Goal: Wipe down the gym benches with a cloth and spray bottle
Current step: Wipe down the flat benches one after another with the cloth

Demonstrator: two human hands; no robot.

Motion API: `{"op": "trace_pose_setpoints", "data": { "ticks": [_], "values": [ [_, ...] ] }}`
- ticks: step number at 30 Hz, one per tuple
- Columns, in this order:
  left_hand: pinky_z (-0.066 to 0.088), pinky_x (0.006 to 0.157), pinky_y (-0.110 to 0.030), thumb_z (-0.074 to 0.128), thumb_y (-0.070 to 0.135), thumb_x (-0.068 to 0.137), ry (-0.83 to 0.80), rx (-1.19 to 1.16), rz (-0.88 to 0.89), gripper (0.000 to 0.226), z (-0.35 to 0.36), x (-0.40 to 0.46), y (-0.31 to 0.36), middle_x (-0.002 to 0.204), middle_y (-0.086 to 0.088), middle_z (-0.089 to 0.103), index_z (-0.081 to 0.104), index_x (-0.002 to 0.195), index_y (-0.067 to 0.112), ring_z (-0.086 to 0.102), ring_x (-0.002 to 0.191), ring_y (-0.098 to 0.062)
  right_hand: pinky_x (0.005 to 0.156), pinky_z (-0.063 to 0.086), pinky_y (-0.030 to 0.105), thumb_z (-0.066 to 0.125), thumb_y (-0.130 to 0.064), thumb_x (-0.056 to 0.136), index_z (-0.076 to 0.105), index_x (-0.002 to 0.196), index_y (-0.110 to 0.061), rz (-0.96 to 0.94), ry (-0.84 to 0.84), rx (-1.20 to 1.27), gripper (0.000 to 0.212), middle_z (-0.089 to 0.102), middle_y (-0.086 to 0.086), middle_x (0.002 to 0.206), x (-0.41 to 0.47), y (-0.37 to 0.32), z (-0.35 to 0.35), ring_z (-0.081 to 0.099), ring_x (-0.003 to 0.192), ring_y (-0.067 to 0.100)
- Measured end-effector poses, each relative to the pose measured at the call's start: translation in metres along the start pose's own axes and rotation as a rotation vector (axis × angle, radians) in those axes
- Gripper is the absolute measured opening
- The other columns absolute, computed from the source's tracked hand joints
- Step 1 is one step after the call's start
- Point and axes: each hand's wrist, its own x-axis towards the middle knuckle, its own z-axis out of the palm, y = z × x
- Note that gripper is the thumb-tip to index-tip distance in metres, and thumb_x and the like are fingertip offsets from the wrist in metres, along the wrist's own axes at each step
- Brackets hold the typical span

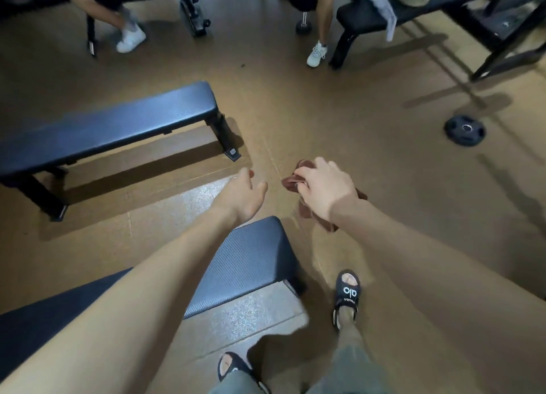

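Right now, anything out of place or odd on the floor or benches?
A weight plate lies loose and flat on the open floor at right, off any rack. A pale cloth hangs askew over the far bench. No spray bottle is visible; the right hand grips a brown cloth, the left hand holds nothing.

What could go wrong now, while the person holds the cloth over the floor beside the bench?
The right hand grips the cloth over bare floor, not the bench; it may drop. No spray bottle is visible, so wiping may be dry. The weight plate is a trip hazard for sandalled feet.
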Motion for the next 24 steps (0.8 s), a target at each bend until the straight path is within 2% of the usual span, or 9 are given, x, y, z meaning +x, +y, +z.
{"op": "trace_pose_setpoints", "data": {
  "ticks": [6, 11, 14, 18, 24],
  "values": [
    [0.046, 0.103, -0.047, 0.038, 0.042, 0.105, 0.060, 0.197, -0.075, 0.054, 0.019, 0.051, 0.070, 0.148, -0.018, 0.050, 0.037, 0.150, 0.012, 0.054, 0.126, -0.037, 0.086, 0.045, 0.041, 0.042, -0.030, 0.107, 0.059, 0.134, -0.022, -0.086, 0.055, 0.016, 0.034, 0.052, 0.010, 0.123, 0.049, 0.096, -0.046, 0.049, 0.112, 0.030],
    [0.048, 0.103, -0.050, 0.036, 0.044, 0.106, 0.122, 0.298, -0.095, 0.053, 0.018, 0.075, 0.117, 0.147, -0.016, 0.051, 0.039, 0.150, 0.015, 0.055, 0.127, -0.036, 0.079, 0.038, 0.037, 0.042, -0.029, 0.107, 0.060, 0.132, -0.021, -0.154, 0.039, -0.027, 0.032, 0.052, 0.009, 0.123, 0.088, 0.143, -0.074, 0.049, 0.109, 0.028],
    [0.050, 0.100, -0.048, 0.036, 0.046, 0.106, 0.130, 0.325, -0.141, 0.052, 0.013, 0.088, 0.126, 0.147, -0.013, 0.051, 0.040, 0.149, 0.018, 0.056, 0.125, -0.034, 0.081, 0.040, 0.037, 0.044, -0.028, 0.106, 0.060, 0.133, -0.021, -0.199, 0.030, -0.017, 0.032, 0.052, 0.010, 0.123, 0.111, 0.148, -0.087, 0.049, 0.109, 0.028],
    [0.049, 0.096, -0.047, 0.035, 0.047, 0.106, 0.175, 0.330, -0.203, 0.050, 0.000, 0.116, 0.128, 0.145, -0.013, 0.053, 0.042, 0.147, 0.020, 0.059, 0.120, -0.035, 0.078, 0.037, 0.034, 0.045, -0.028, 0.106, 0.060, 0.130, -0.022, -0.265, 0.042, -0.007, 0.029, 0.054, 0.008, 0.120, 0.147, 0.142, -0.101, 0.042, 0.096, 0.022],
    [0.052, 0.099, -0.048, 0.035, 0.048, 0.106, 0.176, 0.249, -0.280, 0.052, -0.020, 0.175, 0.116, 0.148, -0.013, 0.051, 0.040, 0.149, 0.019, 0.060, 0.120, -0.033, 0.077, 0.036, 0.032, 0.045, -0.030, 0.107, 0.061, 0.131, -0.022, -0.349, 0.049, -0.023, 0.030, 0.055, 0.007, 0.120, 0.218, 0.119, -0.124, 0.043, 0.096, 0.020]
  ]
}}
